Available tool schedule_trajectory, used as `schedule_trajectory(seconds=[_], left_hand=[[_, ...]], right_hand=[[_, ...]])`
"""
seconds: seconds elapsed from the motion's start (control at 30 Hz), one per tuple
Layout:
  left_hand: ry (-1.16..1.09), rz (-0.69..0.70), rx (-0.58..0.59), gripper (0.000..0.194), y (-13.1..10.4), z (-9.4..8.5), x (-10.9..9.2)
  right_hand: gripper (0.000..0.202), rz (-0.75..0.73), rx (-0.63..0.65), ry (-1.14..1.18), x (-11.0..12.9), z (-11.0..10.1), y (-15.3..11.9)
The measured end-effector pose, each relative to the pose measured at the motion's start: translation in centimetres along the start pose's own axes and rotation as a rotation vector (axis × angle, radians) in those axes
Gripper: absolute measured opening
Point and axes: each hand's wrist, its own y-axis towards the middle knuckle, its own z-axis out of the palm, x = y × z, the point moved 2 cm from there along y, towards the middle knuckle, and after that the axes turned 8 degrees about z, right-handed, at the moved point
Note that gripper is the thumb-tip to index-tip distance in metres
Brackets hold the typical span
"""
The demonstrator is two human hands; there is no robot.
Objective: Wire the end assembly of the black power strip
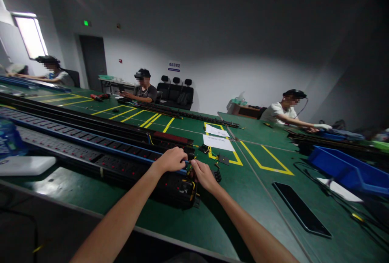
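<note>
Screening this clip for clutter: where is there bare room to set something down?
Bare green table shows between the right forearm and the phone, and inside the yellow-taped outline between the papers and blue bin. Crowded: long black strips around the left hand, small black parts beyond the right hand.

Socket strips [112, 163] lie on the table [243, 186], left of the phone [301, 209]
</note>
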Motion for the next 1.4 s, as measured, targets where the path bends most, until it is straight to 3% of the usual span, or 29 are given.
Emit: schedule_trajectory(seconds=[1.4], left_hand=[[0.013,-0.006,0.013,0.021,0.01,-0.08,-0.11]], right_hand=[[0.051,0.001,-0.001,-0.021,0.05,-0.07,-0.01]])
